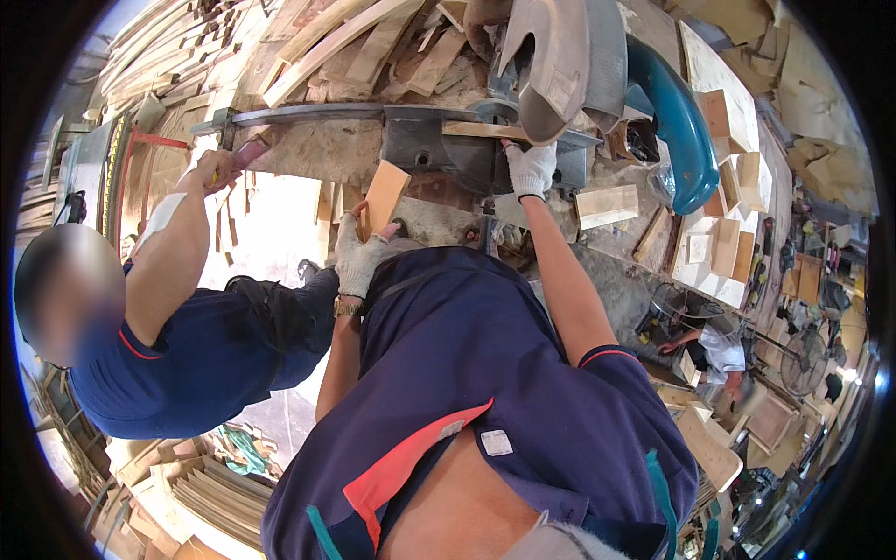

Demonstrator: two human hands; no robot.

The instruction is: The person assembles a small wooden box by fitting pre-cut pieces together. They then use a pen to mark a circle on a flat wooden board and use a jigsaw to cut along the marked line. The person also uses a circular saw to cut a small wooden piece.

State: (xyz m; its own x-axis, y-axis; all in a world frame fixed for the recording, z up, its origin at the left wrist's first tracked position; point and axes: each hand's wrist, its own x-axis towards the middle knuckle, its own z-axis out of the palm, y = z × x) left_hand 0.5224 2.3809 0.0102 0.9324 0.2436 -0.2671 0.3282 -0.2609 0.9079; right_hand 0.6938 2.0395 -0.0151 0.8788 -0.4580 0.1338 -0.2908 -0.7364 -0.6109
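In my left hand, which wears a white knitted glove, a short wooden board is gripped by its lower end, tilted up in front of my waist. My right hand, also gloved, is at the bed of a miter saw. Its fingers press on the right end of a narrow wooden piece that lies along the saw's fence. The grey blade guard hangs directly above these fingers and partly hides them. A teal curved handle extends to the right of the guard.
Loose wooden strips lie behind the saw; cut blocks lie to its right. At left, a co-worker in dark blue stretches a hand toward the bench. Another person works at far right near a fan.
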